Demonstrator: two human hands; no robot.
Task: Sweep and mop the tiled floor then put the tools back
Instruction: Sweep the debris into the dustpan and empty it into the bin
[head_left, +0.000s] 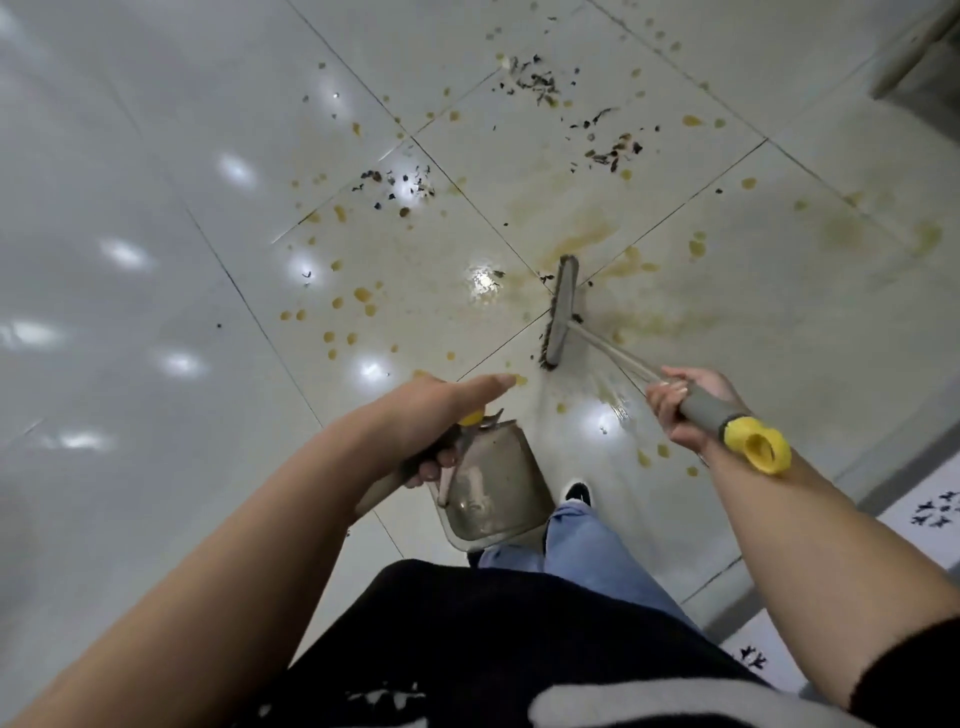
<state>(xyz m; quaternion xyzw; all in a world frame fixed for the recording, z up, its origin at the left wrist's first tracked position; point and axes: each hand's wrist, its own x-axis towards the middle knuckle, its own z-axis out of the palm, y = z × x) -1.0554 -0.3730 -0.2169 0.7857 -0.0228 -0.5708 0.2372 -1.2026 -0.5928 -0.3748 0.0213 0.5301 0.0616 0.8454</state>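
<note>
Most of the sweeping is still ahead: your right hand (685, 410) grips the broom (561, 317) mid-floor, your left hand (441, 421) holds the dustpan (493, 493) near your feet; dark debris (535, 85) and yellow stains (582, 241) remain toward the tiled floor's (156, 312) far edge; mopping isn't begun.
</note>
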